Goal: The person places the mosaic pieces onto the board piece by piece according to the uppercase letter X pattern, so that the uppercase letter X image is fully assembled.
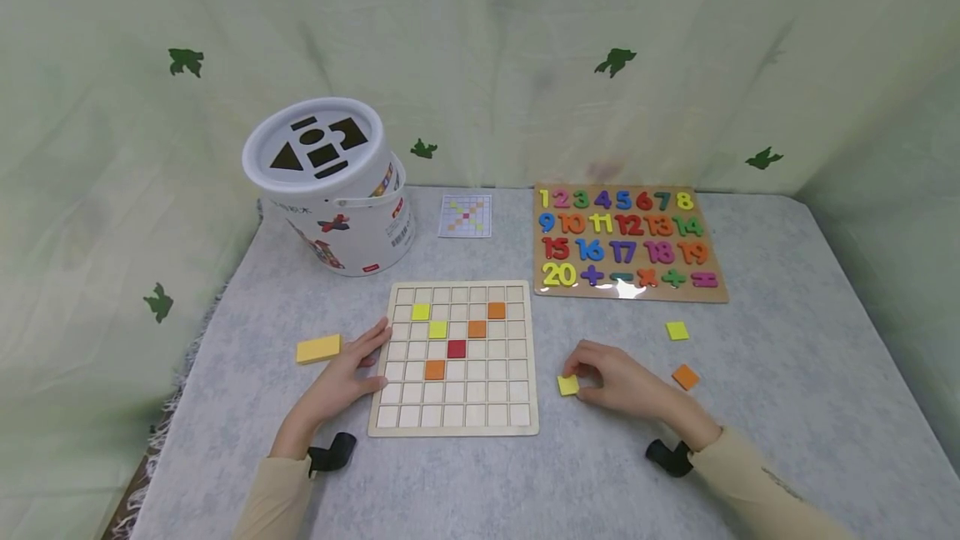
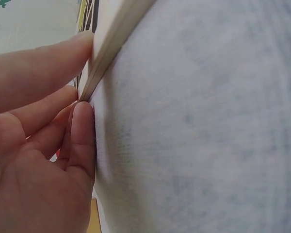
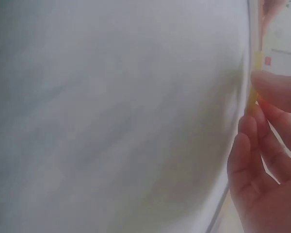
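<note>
A wooden grid board [image 1: 453,432] lies in the middle of the table. On it are two yellow-green tiles [image 1: 422,312], a red tile [image 1: 456,348] and three orange tiles [image 1: 497,311]. My left hand [image 1: 341,382] touches the board's left edge with thumb and fingertips; the left wrist view shows the thumb against the board's side [image 2: 111,43]. To the right of the board, my right hand [image 1: 618,382] pinches a yellow square tile [image 1: 567,386] between thumb and fingers, close over the table. In the right wrist view only the thin edge of this tile [image 3: 254,92] shows.
Right of the right hand lie a loose yellow-green tile [image 1: 677,331] and an orange tile [image 1: 686,377]. A yellow block [image 1: 318,349] sits beside the left hand. Behind stand a white lidded bucket [image 1: 352,232], a small pattern card [image 1: 465,227] and a number puzzle board [image 1: 577,293].
</note>
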`<state>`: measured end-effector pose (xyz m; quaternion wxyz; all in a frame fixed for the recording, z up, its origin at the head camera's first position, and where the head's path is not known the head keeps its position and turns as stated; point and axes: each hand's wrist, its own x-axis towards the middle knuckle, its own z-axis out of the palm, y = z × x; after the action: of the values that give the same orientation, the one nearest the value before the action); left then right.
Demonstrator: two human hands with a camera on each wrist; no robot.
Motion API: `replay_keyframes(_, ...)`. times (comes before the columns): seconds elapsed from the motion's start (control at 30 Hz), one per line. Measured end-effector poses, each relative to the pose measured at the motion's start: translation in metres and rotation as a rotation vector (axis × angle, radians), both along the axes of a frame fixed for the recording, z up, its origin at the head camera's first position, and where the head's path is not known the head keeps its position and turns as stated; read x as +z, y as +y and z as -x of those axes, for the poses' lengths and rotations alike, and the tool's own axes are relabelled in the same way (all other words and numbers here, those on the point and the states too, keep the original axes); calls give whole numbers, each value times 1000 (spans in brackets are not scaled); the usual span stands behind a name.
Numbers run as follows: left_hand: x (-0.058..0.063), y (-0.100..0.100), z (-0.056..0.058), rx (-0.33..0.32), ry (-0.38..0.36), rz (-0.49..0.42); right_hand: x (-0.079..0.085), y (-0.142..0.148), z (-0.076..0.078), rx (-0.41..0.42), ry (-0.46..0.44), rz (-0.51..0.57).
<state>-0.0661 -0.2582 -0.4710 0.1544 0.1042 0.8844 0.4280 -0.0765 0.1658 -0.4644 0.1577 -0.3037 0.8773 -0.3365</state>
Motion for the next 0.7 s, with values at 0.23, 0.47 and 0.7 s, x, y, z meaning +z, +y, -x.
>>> replay_keyframes(0.23, 0, 1, 0, 1, -4, 1, 7, -34, 10, 11, 22, 77)
replay_keyframes(0.47, 1, 1, 0, 9, -12, -3, 7, -73, 22, 67, 27, 107)
replay_keyframes(0.7, 1, 2, -1, 11, -13, -9, 10, -106, 26, 107, 53, 42)
